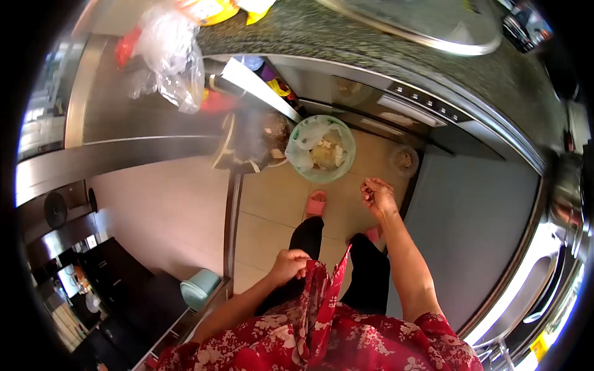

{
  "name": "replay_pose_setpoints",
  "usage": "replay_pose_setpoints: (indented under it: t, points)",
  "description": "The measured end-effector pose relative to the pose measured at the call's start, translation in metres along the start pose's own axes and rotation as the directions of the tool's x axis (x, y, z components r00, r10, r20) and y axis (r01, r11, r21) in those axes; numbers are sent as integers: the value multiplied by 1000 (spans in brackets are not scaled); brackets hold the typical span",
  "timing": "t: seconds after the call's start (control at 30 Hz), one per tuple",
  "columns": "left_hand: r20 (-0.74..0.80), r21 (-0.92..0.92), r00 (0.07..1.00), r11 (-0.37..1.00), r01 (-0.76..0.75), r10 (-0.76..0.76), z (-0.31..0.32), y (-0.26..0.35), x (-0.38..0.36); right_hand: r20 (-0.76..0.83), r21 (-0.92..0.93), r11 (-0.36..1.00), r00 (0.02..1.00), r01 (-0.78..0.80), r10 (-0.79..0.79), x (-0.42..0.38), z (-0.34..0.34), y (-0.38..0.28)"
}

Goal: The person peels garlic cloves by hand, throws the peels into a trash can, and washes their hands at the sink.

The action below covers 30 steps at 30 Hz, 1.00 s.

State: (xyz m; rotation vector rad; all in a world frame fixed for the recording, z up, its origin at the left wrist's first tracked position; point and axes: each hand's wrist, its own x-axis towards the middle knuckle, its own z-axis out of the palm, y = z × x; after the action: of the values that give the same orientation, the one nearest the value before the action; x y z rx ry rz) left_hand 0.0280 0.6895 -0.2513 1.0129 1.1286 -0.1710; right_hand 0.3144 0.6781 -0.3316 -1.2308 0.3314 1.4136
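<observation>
My left hand (289, 266) is closed on the edge of the red floral garment (322, 303), low in front of my body. Higher up and to the right, my right hand (377, 196) hangs over the tiled floor with its fingers curled together; whatever they hold, if anything, is too small to make out. Beyond the hands stands a round green bin (351, 151) lined with a clear bag, with pale scraps inside. A pink slipper (315, 204) shows on one foot between the bin and my left hand.
A dark stone counter (278, 37) with a glass lid (433, 25) runs along the top. Plastic bags (170, 55) hang at upper left. A small container (405, 161) stands by the grey cabinet (473, 229). A light-blue bin (200, 289) is at lower left.
</observation>
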Motion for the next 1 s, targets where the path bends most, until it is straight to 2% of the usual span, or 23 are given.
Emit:
replay_pose_setpoints:
  t: [0.03,0.07,0.13,0.17,0.23,0.3,0.33,0.4,0.43,0.47,0.5,0.53,0.57,0.63,0.7,0.73,0.77,0.8,0.83,0.87,0.9,0.97,1.0]
  points:
    - [27,169,953,939,-300,300,-2,-8,1,-25,-48,999,999,18,-19,14,12,5]
    - [12,4,965,965,-261,261,-2,-16,0,-49,-98,995,998,36,-41,29,21,8]
    - [-59,217,917,902,-374,395,-2,-55,9,35,-243,969,999,32,-24,77,24,24]
    - [-74,200,916,906,-373,393,-1,-73,10,20,-269,963,1000,16,-11,100,31,33]
    - [-95,-24,943,947,-322,318,1,-97,12,7,-311,950,1000,-8,11,136,38,46]
    - [-44,-240,979,949,-205,200,-1,-116,16,-158,-460,887,986,-29,-50,165,44,58]
    - [-50,-73,944,941,-330,327,-1,-120,16,-153,-475,879,987,-34,-45,175,45,64]
    - [-60,277,824,802,-529,564,-3,-119,15,-298,-493,870,943,-20,-147,187,43,71]
    - [-126,-182,928,911,-370,351,2,-133,14,-298,-503,864,943,-23,-148,188,39,69]
    - [-76,-604,990,784,-142,121,5,-143,13,-201,-597,802,961,33,-189,189,35,66]
    - [-113,-420,968,872,-250,224,5,-147,13,-98,-677,730,971,96,-219,187,35,63]
    - [-112,-424,968,870,-252,226,5,-155,11,-98,-680,727,970,98,-222,186,39,63]
    - [-86,-594,994,798,-105,67,6,-165,8,-46,-709,680,950,187,-310,186,42,62]
    - [-97,-477,992,870,-121,85,0,-173,15,5,-730,624,914,281,-406,184,53,59]
    - [-179,-116,967,972,-205,183,-12,-180,71,212,-825,297,751,480,-625,180,64,55]
    - [-230,191,943,961,-199,241,-17,-182,147,411,-793,86,634,603,-655,227,25,91]
    - [-272,459,925,881,-116,264,-14,-190,271,587,-711,-128,482,692,-650,274,-13,126]
    - [-295,596,909,801,-65,293,-6,-204,336,604,-786,-232,632,574,-485,252,-1,129]
    - [-330,678,821,722,-138,467,-5,-245,365,592,-793,-377,750,478,-294,229,13,130]
    - [-352,764,699,623,-169,622,-4,-274,386,638,-770,-307,665,559,-388,218,25,122]
    - [-298,713,799,678,-178,523,2,-245,352,497,-837,-33,732,547,-466,189,39,105]
    - [-171,611,870,743,-274,462,3,-206,260,282,-906,71,721,417,-633,172,38,81]
    - [-130,561,878,765,-318,460,-5,-197,209,195,-916,206,832,344,-520,158,36,58]
